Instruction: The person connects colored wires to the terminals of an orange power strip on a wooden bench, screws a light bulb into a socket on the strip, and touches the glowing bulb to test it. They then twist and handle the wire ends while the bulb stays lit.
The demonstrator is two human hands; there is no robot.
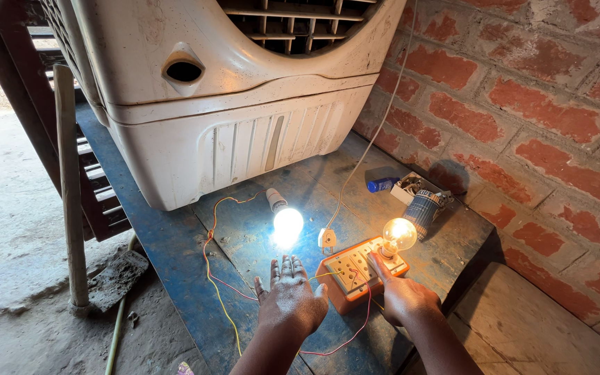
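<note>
Head-cam view down onto a blue table (175, 250) set against a red brick wall (522, 104). A big off-white air cooler (230, 104) fills the table's back half, its base w/ ribbed panel facing the viewer. In front of it, near the table's middle, a lit white bulb (287, 223) lies on its side in a holder, glowing bright; thin red & yellow wires (213, 274) loop from it toward the front edge. Toward the front right edge sits an orange switchboard (357, 272) w/ white sockets and a second lit bulb (398, 234), warm yellow, standing on it. By the wall at the table's right edge: a small open cardboard box (405, 187), contents too small to tell, a blue-checked cylinder (421, 212) touching it, and a small blue object (382, 184) just beside. Left hand (290, 298) rests flat, fingers spread wide, palm down, holding nothing, near the white bulb. Right hand (404, 297) has its index finger stretched out onto the switchboard, other fingers curled, gripping nothing
</note>
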